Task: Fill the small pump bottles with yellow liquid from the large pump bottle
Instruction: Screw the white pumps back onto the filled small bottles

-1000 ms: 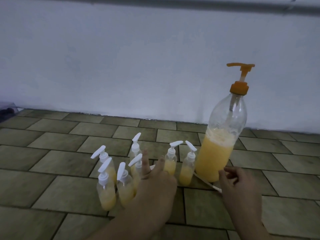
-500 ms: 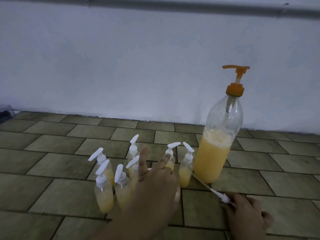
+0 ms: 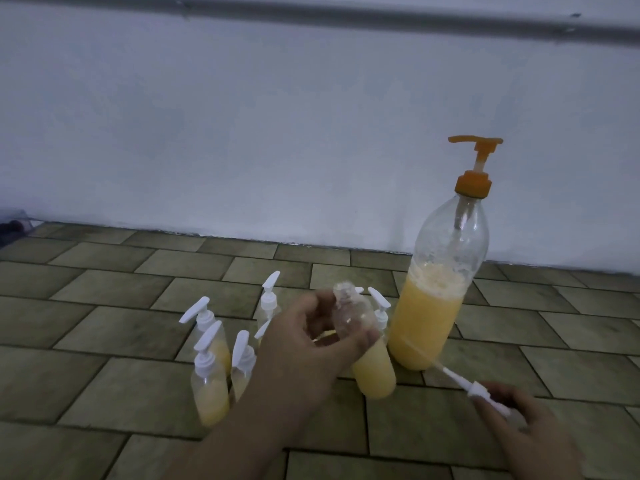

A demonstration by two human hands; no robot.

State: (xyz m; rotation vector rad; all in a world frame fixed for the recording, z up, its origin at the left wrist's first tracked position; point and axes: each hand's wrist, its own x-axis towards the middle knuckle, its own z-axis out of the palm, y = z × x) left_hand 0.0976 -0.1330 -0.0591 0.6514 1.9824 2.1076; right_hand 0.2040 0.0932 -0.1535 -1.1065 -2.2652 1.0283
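Note:
A large clear bottle [image 3: 440, 299] with an orange pump head stands on the tiled floor at the right, about half full of yellow liquid. My left hand [image 3: 311, 351] grips a small open bottle [image 3: 367, 344], tilted, with no pump on it and yellow liquid in its lower half. My right hand [image 3: 519, 431] at the lower right pinches a white pump top [image 3: 479, 389] whose thin tube points toward the large bottle's base. Several small capped bottles [image 3: 209, 386] with yellow liquid stand in a cluster to the left, partly hidden behind my left hand.
A pale wall rises just behind the bottles, with a pipe [image 3: 381, 15] running along its top. A dark object [image 3: 12, 228] lies at the far left where floor meets wall. The floor [image 3: 86, 306] is brownish tile.
My left hand has lifted a small uncapped bottle out of the cluster and tilted it. My right hand drew the white pump top down and to the right, away from that bottle.

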